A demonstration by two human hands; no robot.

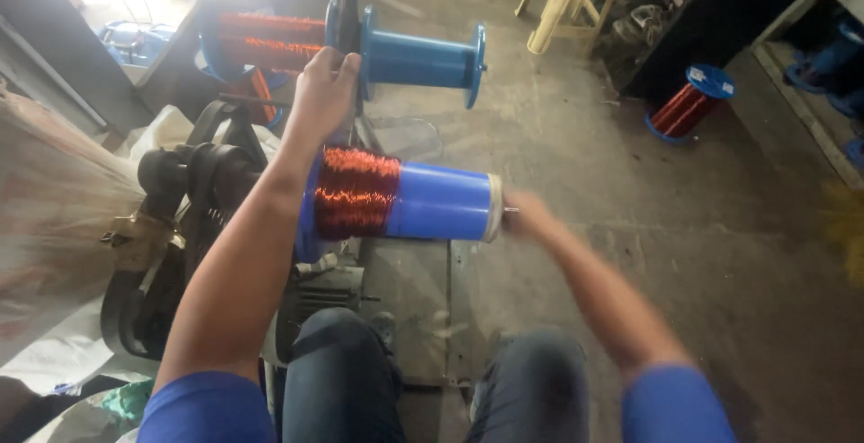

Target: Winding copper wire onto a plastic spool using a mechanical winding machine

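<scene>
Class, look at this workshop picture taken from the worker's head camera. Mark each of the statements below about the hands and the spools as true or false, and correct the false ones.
1. The near blue spool is wound full of copper wire from end to end. False: copper wire covers only its left part; the rest is bare blue.
2. The left hand is raised above the near spool, at a dark upright bar. True.
3. The right hand rests on the person's knee. False: it is at the right end of the near spool, blurred.
4. A copper-wound spool stands on the concrete floor to the right. True.
5. The far blue spool is bare of wire. True.
</scene>
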